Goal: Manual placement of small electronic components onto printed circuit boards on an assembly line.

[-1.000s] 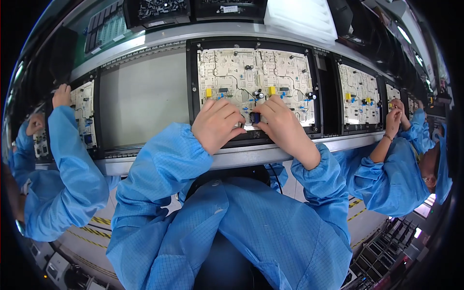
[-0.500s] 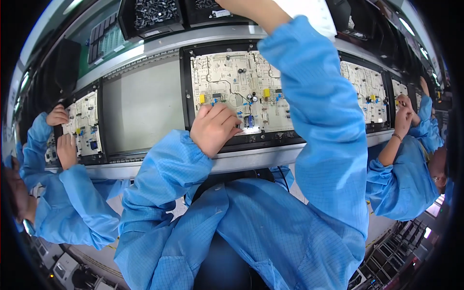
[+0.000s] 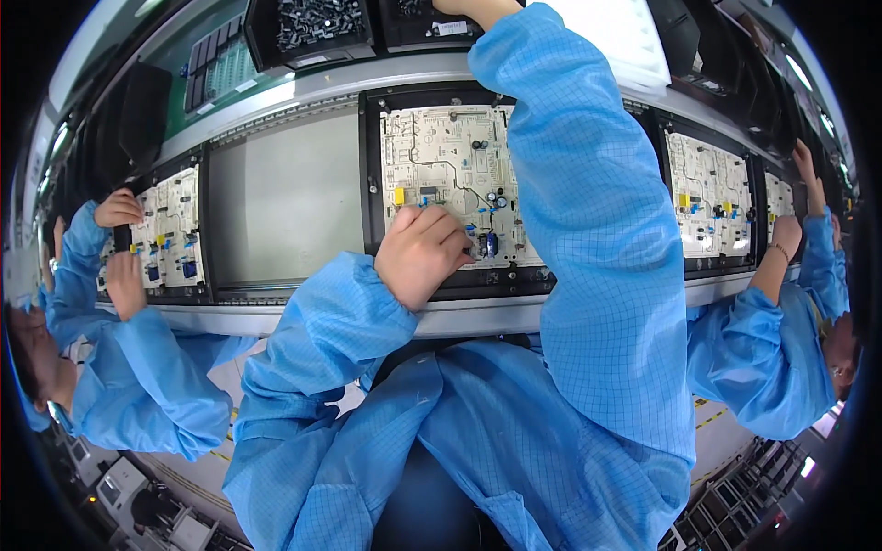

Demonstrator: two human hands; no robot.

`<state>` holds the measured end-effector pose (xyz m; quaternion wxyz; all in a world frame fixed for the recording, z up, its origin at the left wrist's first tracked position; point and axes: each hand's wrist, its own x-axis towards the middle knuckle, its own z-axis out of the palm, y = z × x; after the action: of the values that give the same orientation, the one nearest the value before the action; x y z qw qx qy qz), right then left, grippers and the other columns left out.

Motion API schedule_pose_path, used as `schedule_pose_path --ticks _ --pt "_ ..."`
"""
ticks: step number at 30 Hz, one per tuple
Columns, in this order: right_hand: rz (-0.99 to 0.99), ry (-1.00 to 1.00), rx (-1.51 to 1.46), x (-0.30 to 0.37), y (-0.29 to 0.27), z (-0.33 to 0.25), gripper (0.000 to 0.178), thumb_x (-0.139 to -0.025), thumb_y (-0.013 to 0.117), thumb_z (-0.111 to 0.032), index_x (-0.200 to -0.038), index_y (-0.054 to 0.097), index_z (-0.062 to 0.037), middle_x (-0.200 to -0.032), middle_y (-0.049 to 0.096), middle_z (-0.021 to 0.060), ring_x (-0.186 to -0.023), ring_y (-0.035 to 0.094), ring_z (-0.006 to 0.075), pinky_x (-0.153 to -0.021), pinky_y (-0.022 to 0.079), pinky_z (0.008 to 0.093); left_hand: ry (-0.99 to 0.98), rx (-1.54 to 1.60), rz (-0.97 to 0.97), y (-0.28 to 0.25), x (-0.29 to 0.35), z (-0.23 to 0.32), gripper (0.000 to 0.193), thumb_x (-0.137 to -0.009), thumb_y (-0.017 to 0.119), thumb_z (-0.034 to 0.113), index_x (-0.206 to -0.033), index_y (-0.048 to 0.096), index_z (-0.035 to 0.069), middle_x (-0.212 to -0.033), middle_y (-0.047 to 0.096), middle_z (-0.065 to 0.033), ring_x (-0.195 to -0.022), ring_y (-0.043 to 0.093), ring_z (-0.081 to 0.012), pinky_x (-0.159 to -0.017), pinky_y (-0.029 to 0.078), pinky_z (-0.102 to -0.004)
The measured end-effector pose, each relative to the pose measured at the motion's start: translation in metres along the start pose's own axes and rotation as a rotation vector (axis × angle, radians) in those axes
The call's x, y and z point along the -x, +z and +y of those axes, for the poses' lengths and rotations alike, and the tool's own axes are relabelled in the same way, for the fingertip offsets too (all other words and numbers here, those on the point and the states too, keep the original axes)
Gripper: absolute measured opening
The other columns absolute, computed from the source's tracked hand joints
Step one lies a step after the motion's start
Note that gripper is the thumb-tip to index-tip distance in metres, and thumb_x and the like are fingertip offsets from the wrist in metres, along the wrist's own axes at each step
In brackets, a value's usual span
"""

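Though curled (any grip unclear), left hand (image 3: 423, 256) just beside blue component (image 3: 491, 244) on circuit board (image 3: 439, 140).

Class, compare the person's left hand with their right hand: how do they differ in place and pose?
The left hand is over the lower part of the circuit board; the right hand is up by a black bin. The left hand shows bent fingers; the right hand is partly cut off by the picture's upper edge. Both are bare.
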<state>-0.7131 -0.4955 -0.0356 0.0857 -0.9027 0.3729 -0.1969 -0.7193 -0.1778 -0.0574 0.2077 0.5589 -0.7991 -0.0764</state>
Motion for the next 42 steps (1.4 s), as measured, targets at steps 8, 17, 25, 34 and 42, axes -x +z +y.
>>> schedule_pose_path --ticks 8,17,25,34,42 --pt "0.212 0.045 -0.173 0.013 -0.003 0.019 0.011 -0.072 0.051 -0.001 -0.078 0.057 0.0048 -0.078 0.059 0.0261 -0.079 0.059 0.0396 -0.069 0.049 0.0434 0.007 0.072 0.029 -0.006 0.0 -0.004 0.018 -0.064 0.068 0.02 -0.078 0.062 0.011 -0.082 0.057 0.0026 -0.085 0.052 -0.0147 -0.073 0.036 -0.0288" --pt "0.416 -0.068 -0.264 0.042 -0.032 -0.002 0.012 -0.072 0.047 0.004 -0.083 0.053 0.0018 -0.08 0.055 0.0232 -0.082 0.055 0.0389 -0.072 0.046 0.0442 -0.003 0.073 0.061 -0.001 0.002 -0.002 0.016 -0.065 0.068 0.019 -0.078 0.063 0.012 -0.083 0.058 0.0027 -0.084 0.053 -0.0145 -0.072 0.035 -0.0289" --pt "0.379 -0.218 -0.458 0.11 -0.101 -0.02 0.012 -0.073 0.048 0.002 -0.081 0.057 0.0017 -0.079 0.058 0.0194 -0.077 0.057 0.0362 -0.068 0.046 0.041 0.045 -0.122 0.068 0.005 0.002 0.009 0.016 -0.065 0.066 0.018 -0.078 0.062 0.01 -0.083 0.057 0.0017 -0.085 0.052 -0.0142 -0.073 0.035 -0.0288" --pt "-0.014 0.119 -0.28 0.234 -0.121 0.05 0.009 -0.079 0.062 -0.008 -0.083 0.06 -0.0002 -0.068 0.06 0.0088 -0.06 0.057 0.0154 -0.055 0.044 0.0251 -0.006 -0.254 0.203 0.009 0.011 0.021 0.023 -0.067 0.061 0.017 -0.088 0.061 0.009 -0.089 0.057 0.0006 -0.09 0.052 -0.0149 -0.077 0.036 -0.0301" --pt "-0.135 -0.051 -0.23 0.24 -0.104 0.068 0.009 -0.075 0.061 -0.002 -0.084 0.06 -0.0004 -0.074 0.056 0.0104 -0.068 0.056 0.0201 -0.06 0.044 0.0273 -0.319 0.181 0.62 -0.064 -0.048 -0.115 0.013 -0.077 0.062 0.008 -0.089 0.057 0.004 -0.081 0.059 -0.0093 -0.073 0.057 -0.0236 -0.068 0.046 -0.0321"
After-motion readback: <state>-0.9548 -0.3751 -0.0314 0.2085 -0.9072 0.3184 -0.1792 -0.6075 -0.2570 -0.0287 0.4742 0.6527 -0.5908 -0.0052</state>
